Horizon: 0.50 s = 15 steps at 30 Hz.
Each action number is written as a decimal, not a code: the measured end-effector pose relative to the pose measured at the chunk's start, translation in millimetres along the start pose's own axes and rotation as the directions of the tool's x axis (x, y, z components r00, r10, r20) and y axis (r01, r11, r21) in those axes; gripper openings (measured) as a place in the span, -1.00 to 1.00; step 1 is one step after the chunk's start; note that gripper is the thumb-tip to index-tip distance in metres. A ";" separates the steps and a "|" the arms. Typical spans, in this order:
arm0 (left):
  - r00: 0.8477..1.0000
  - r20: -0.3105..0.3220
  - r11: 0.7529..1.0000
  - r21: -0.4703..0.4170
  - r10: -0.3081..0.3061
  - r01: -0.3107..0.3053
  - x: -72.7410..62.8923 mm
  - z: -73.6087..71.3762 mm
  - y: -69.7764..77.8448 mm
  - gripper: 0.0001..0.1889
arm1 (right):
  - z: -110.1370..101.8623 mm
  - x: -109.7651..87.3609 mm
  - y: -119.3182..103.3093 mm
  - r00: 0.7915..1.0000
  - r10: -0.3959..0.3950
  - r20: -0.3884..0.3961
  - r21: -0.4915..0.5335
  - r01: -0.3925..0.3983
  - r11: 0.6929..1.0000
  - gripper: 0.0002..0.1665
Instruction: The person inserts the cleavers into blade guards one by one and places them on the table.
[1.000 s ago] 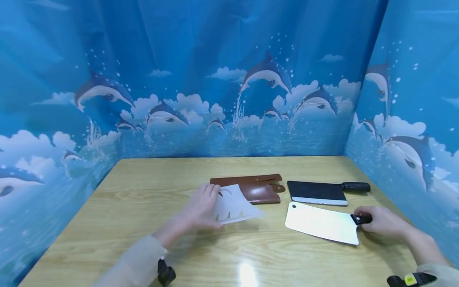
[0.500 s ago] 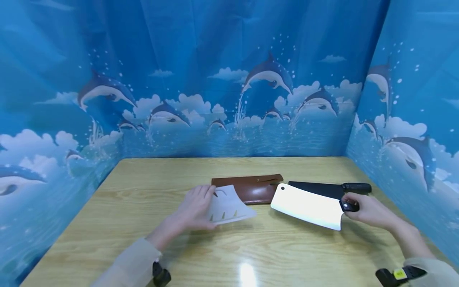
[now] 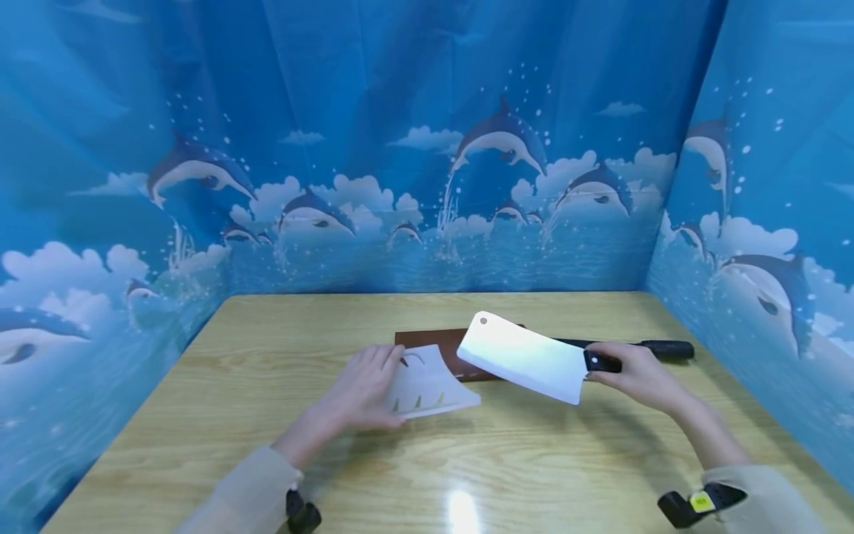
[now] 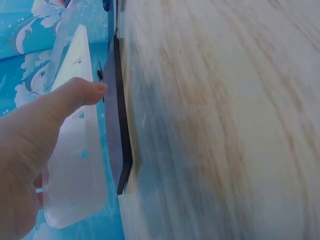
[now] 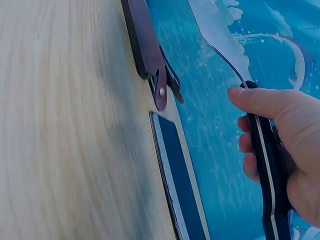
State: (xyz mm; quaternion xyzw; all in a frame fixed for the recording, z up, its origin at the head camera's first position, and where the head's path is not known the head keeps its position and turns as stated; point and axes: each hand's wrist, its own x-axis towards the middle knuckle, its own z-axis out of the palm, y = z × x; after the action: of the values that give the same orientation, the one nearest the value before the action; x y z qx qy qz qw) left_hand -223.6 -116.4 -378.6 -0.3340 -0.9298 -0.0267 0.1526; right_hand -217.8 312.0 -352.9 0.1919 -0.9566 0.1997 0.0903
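Observation:
My left hand (image 3: pixel 365 389) grips a translucent white plastic blade guard (image 3: pixel 434 384) with cut-out slots, raised over the middle of the table. In the left wrist view the thumb lies across the guard (image 4: pixel 77 165). My right hand (image 3: pixel 637 377) holds a cleaver by its black handle (image 3: pixel 603 362), fingers wrapped round it. The broad shiny blade (image 3: pixel 523 356), with a hole at its far corner, points left toward the guard, with a gap between them. Behind both lies a brown leather sheath (image 3: pixel 422 339), partly covered by blade and guard.
A second, black-bladed cleaver lies at the back right; its black handle (image 3: pixel 672 350) shows beyond my right hand, and its dark blade (image 5: pixel 181 165) shows in the right wrist view. Dolphin-printed blue curtains (image 3: pixel 427 185) close off the wooden table (image 3: pixel 300 319) behind and at the sides.
My right hand has lifted the shiny cleaver off its place at the right and carried it left and up toward the guard. The left hand has shifted slightly left, then held nearly still.

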 end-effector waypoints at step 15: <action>0.999 -0.006 0.999 0.023 0.039 -0.039 4.3 4.4 2.1 0.14 | 11.6 12.9 -12.4 1.000 0.005 0.016 0.003 -0.005 1.000 -0.50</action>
State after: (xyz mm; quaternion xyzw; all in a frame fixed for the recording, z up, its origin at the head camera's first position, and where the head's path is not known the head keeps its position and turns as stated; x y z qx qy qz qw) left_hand -226.5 -111.4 -381.7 -0.3501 -0.9229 -0.0141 0.1597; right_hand -225.7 292.5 -355.9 0.1910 -0.9575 0.1999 0.0817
